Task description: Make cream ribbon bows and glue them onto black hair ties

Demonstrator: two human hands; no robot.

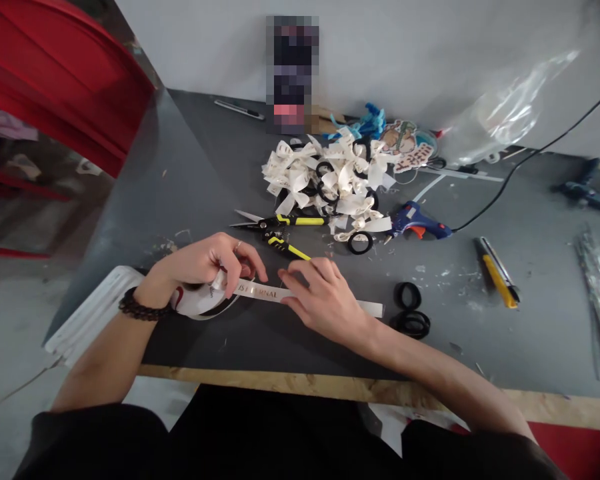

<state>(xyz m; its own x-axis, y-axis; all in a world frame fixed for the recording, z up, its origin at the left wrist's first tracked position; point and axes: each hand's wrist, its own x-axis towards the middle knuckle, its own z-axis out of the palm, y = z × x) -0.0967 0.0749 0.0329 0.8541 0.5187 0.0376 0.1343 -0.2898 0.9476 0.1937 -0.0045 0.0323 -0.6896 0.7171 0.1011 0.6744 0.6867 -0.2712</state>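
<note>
White ribbon (261, 291) in left hand (223, 259) and right hand (323, 290), apart from wooden edge (280, 383)

At one table (290, 350) are one left hand (220, 261) and one right hand (325, 298), with one spool (195, 304), one printed ribbon (260, 291), one pair of snips (267, 225), one corded glue gun (423, 221), two utility knives (499, 275), at least two loose black bands (397, 299), and many white bows (295, 180), too heaped to count.
</note>
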